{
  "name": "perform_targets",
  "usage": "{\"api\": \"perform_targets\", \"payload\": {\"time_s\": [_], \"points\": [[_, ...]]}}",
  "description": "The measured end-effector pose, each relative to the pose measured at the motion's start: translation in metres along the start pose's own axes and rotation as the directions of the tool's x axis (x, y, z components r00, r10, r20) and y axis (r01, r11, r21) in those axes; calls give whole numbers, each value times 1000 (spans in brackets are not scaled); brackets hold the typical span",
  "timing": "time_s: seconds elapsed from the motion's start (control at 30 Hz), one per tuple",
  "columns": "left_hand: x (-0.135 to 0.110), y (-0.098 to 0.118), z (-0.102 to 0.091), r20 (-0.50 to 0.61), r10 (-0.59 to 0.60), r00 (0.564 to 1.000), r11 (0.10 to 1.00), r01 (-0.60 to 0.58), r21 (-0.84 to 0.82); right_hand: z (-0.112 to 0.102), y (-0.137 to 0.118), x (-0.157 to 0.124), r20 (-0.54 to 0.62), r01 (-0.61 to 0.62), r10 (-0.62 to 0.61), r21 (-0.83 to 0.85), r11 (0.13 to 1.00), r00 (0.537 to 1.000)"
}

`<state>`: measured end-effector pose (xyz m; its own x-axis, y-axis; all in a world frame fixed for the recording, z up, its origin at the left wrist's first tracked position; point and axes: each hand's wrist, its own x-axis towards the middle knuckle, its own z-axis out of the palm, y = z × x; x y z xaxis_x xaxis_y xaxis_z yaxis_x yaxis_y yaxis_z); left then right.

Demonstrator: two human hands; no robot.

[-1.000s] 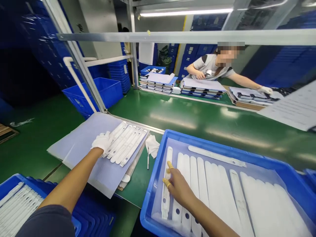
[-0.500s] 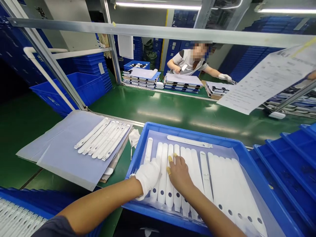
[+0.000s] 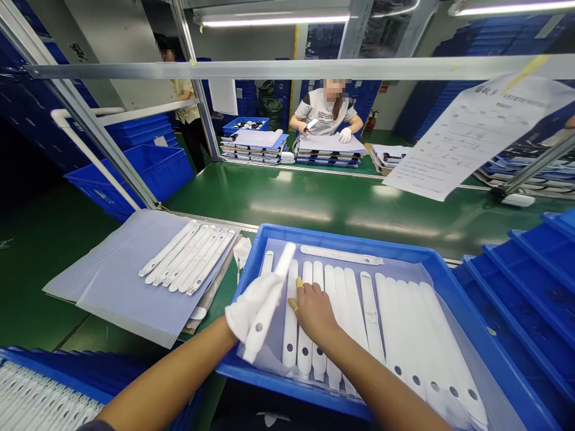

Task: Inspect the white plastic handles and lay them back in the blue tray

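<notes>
The white-gloved left hand [image 3: 251, 311] has its fingers [image 3: 242, 312] closed around a white perforated plastic strip [image 3: 265, 314], tilted up out of the blue tray [image 3: 341, 237]. The right hand [image 3: 314, 312], fingers [image 3: 297, 282] spread, presses neighbouring strips [image 3: 304, 341], seemingly keeping them aligned; more strips [image 3: 188, 260] lie squared on a sheet [image 3: 112, 278] left of the fingers

A worker's left hand [image 3: 251, 311] wears a white cloth glove [image 3: 245, 311], wrinkled around the wrist. The right hand [image 3: 314, 314] has no glove, only 2 yellow finger cots [image 3: 297, 282] on its fingertips. Both forearms are bare, and a dark grey sleeve [image 3: 90, 427] shows at the bottom edge of the frame.
</notes>
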<state>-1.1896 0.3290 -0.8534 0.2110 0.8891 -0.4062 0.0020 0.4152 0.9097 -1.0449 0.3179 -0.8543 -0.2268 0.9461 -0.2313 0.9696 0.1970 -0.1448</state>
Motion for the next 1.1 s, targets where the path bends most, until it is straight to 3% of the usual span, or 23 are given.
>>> {"api": "perform_targets", "payload": {"time_s": [0.17,0.23,0.3,0.37,0.47,0.63,0.73,0.8,0.93,1.03,1.1], "points": [[-44,19,-12,130,-16,991,880,76,-469,-2,-19,10,31,-99,96,110,989,995],[-57,14,-18,271,-36,962,838,177,-516,-1,-25,12,58,-134,125,182,974,990],[-66,6,-22,428,-47,902,806,288,-517,1,-28,16,100,-173,151,272,947,983],[-71,-2,-22,497,-14,868,744,341,-574,2,-26,21,153,-223,176,381,897,972],[-76,-8,-16,386,9,923,645,289,-707,2,-16,30,244,-305,195,593,745,950],[-83,-8,3,156,-117,981,649,195,-735,-11,1,26,385,-386,57,882,270,921],[-83,-8,13,83,-79,993,700,114,-705,-24,3,15,334,-334,-7,943,15,943],[-81,-7,18,77,-13,997,725,63,-686,-33,2,8,271,-269,11,958,-96,962],[-74,-4,25,114,81,990,769,11,-639,-48,3,3,76,-39,218,985,-171,973],[-68,-6,28,135,125,983,813,-23,-582,-54,8,4,-78,149,438,981,-128,896],[-65,-9,29,146,148,978,853,-51,-520,-54,11,6,-102,190,518,974,-120,849]]}}
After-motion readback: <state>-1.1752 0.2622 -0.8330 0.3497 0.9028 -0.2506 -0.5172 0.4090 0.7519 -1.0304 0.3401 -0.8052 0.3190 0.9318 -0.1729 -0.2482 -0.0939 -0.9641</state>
